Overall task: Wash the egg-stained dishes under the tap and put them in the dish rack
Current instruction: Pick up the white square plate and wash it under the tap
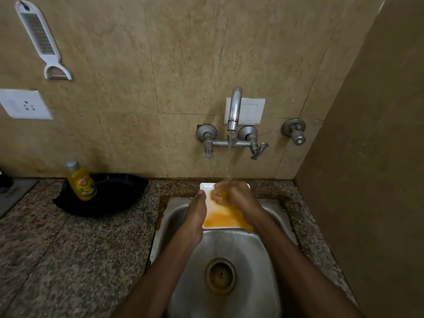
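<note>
A: Hands first?

B: Left hand grips the plate by its left long edge, thumb on top near the far left corner. Right hand lies on the plate's far half, fingers bent, motion-blurred. Can't tell if it rubs bare or pinches a scrubber, so its grasp is unclear.

A: Plate location?

B: White, rectangular, held over the back of the sink. Long axis runs away from the person, toward the wall. Far end sits right under the tap, and the water lands about on the right hand there. Orange egg film lies at the near end, apart from the stream.

A: What does the next move turn on?

B: My guess: the stain lies on the person's side of the right hand. So that hand rubs back along the long axis, or the left pushes the plate farther under the stream. Right hand's nearer the mess.

A: Hidden stuff?

B: Plate's right edge and underside, covered by the right hand and wrist. Dish rack not in view. Soap bottle and black pan on the bench, left, well apart.
</note>
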